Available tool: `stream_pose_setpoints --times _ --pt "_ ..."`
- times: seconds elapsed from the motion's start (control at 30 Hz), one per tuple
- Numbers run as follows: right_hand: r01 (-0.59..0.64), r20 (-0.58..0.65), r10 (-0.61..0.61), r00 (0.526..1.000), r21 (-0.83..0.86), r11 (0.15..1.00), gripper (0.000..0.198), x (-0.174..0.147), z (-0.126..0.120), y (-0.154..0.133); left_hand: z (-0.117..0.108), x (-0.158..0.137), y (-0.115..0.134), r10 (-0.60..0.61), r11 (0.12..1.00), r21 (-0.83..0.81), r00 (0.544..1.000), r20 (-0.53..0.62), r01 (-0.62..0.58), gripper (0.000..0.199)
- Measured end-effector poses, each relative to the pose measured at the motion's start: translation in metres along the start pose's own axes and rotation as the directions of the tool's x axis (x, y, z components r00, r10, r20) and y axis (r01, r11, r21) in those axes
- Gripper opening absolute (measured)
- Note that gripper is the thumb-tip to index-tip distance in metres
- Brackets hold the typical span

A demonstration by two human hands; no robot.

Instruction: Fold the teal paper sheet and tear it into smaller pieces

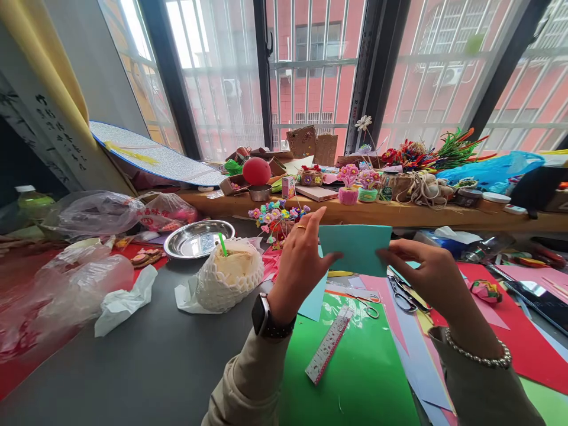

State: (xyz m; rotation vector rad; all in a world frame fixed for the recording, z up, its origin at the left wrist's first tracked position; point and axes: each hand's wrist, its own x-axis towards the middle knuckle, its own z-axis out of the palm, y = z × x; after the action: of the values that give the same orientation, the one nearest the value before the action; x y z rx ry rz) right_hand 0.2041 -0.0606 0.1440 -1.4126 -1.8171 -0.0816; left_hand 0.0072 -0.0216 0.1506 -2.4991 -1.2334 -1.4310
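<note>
A piece of teal paper (355,247) is held up in front of me, above the table. My left hand (298,257), with a ring and a dark watch at the wrist, grips its left edge, the thumb in front and the fingers pointing up. At the right edge my right hand (423,266) pinches the paper between thumb and fingers; a beaded bracelet circles that wrist. Below lies a glossy green sheet (355,367) with a patterned ruler (331,343) on it. Scissors with orange handles (371,311) rest near its top edge, and dark-handled scissors (403,300) lie under my right hand.
Left of my hands stands a coconut (233,266) in white foam net with a green straw. Behind it is a metal plate (199,238). Pipe-cleaner flowers (277,219) stand past my left hand. Plastic bags (95,284) lie left; red paper (523,331) lies right. Crafts crowd the windowsill (213,204).
</note>
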Motion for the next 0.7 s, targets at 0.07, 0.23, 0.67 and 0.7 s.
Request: stream_pose_setpoints --times 0.07,0.23,0.67,0.7 --pt "0.075 0.043 -0.071 0.997 -0.105 0.992 0.021 -0.001 0.001 0.001 -0.001 0.0 0.003 0.063 0.998 0.008 0.998 -0.017 -0.062 0.067" --pt "0.205 0.22 -0.159 0.963 -0.207 0.956 0.02 -0.003 0.007 0.001 0.004 -0.004 0.009 0.248 0.968 -0.02 0.953 0.174 -0.248 0.023" --pt "0.203 0.109 -0.204 0.973 0.022 0.979 0.014 -0.002 0.007 -0.014 0.007 -0.006 0.016 0.146 0.989 -0.056 0.964 0.221 -0.137 0.016" --pt "0.211 0.108 -0.211 0.972 0.011 0.977 0.013 -0.002 0.007 -0.014 0.007 -0.006 0.016 0.153 0.988 -0.048 0.964 0.218 -0.146 0.016"
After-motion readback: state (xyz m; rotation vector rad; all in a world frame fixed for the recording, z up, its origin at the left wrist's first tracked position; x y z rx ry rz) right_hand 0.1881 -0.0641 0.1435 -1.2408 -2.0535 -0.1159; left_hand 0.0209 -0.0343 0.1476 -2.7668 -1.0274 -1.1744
